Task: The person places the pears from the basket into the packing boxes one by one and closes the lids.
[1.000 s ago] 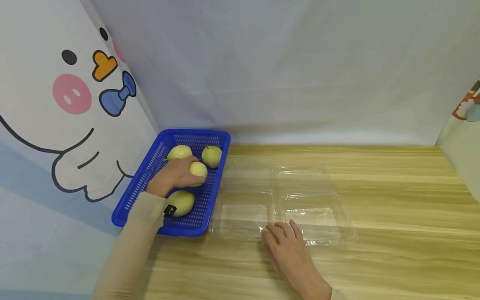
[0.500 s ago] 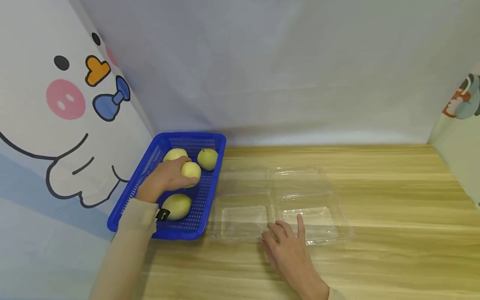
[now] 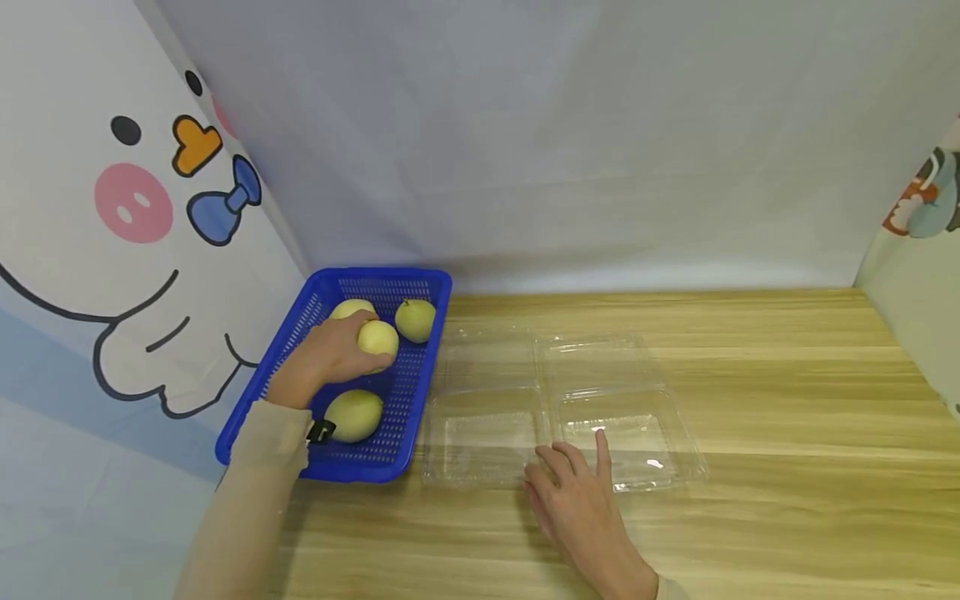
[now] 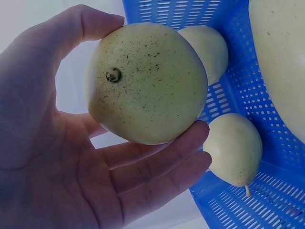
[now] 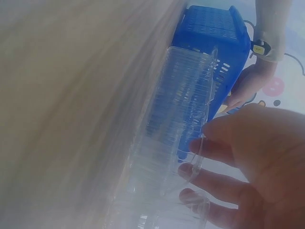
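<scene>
The left hand (image 4: 71, 157) curls thumb and fingers (image 4: 162, 157) round a pear (image 4: 145, 81) above the blue basket (image 3: 300, 321), partly hiding another pear (image 3: 347, 307) behind. The right hand (image 3: 581, 500) lies with straight, slightly spread fingers on the near rim of the clear tray (image 3: 637, 417), whose edges barely show against the table (image 3: 787, 433).

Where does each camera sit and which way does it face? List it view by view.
Head: above the table, looking forward and down; both forearms, left hand, right hand show.
Left wrist: at the left palm, facing the held pear over the blue basket.
Right wrist: low beside the right hand, facing the clear clamshell tray.
Shared: basket and pears in head and left wrist.
</scene>
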`<move>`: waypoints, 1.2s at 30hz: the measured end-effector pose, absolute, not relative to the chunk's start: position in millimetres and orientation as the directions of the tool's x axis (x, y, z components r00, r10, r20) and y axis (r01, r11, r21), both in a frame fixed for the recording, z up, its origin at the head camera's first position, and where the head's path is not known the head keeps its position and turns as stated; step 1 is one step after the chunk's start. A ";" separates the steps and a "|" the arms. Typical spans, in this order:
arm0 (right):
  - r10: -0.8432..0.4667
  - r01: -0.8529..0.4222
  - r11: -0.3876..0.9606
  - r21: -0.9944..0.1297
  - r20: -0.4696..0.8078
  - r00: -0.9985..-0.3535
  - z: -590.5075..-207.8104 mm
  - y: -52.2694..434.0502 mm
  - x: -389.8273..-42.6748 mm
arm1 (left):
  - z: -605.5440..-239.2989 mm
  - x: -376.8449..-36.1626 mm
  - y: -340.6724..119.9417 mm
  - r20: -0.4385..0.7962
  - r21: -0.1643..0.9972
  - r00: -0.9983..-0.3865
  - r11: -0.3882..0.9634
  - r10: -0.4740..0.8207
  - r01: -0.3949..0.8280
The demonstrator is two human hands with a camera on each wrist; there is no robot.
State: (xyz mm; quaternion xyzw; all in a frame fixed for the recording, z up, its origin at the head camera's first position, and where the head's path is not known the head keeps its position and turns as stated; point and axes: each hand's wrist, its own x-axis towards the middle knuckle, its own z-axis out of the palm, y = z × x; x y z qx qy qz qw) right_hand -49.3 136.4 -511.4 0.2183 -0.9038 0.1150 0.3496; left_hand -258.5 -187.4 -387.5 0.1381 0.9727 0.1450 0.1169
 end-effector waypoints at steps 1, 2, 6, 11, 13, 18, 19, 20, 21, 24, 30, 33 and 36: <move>-0.314 -0.476 0.878 -0.056 0.683 -0.659 -511.4 136.3 -49.2 | -387.5 -258.4 -187.5 -0.185 0.314 -0.935 0.920 0.303 0.235; -0.313 -0.476 0.877 -0.058 0.683 -0.659 -511.4 136.2 -49.2 | -387.8 -258.3 -187.6 -0.183 0.315 -0.936 0.920 0.302 0.235; -0.312 -0.478 0.876 -0.063 0.683 -0.661 -511.3 135.9 -49.2 | -387.7 -257.8 -188.4 -0.179 0.319 -0.938 0.920 0.296 0.229; -0.311 -0.480 0.875 -0.071 0.677 -0.667 -511.2 136.1 -49.0 | -386.9 -256.7 -189.0 -0.185 0.322 -0.938 0.920 0.293 0.224; -0.310 -0.480 0.874 -0.073 0.676 -0.668 -511.0 136.1 -48.9 | -385.8 -255.3 -187.9 -0.188 0.333 -0.936 0.916 0.299 0.226; -0.309 -0.477 0.876 -0.069 0.679 -0.666 -511.1 136.0 -48.5 | -381.0 -251.6 -182.9 -0.175 0.342 -0.934 0.909 0.311 0.239; -0.309 -0.476 0.877 -0.067 0.680 -0.665 -511.1 136.0 -48.6 | -380.4 -251.5 -182.5 -0.171 0.340 -0.935 0.909 0.311 0.240; -0.309 -0.476 0.877 -0.067 0.681 -0.664 -511.3 136.0 -48.6 | -380.0 -251.1 -182.0 -0.168 0.339 -0.936 0.909 0.311 0.241; -0.309 -0.476 0.877 -0.065 0.682 -0.663 -511.5 136.0 -48.8 | -379.9 -250.9 -181.8 -0.166 0.340 -0.936 0.909 0.311 0.242; -0.309 -0.476 0.877 -0.064 0.683 -0.662 -511.5 136.0 -49.0 | -378.8 -249.6 -181.1 -0.167 0.343 -0.936 0.908 0.310 0.239; -0.312 -0.478 0.876 -0.066 0.677 -0.666 -511.9 136.1 -48.9 | -377.7 -247.3 -181.1 -0.168 0.340 -0.939 0.912 0.301 0.232; -0.312 -0.476 0.877 -0.066 0.677 -0.667 -512.1 135.9 -48.3 | -377.4 -246.0 -180.5 -0.167 0.337 -0.938 0.912 0.303 0.234; -0.309 -0.475 0.877 -0.067 0.678 -0.667 -511.8 135.6 -48.4 | -376.9 -245.1 -179.4 -0.156 0.340 -0.937 0.908 0.312 0.245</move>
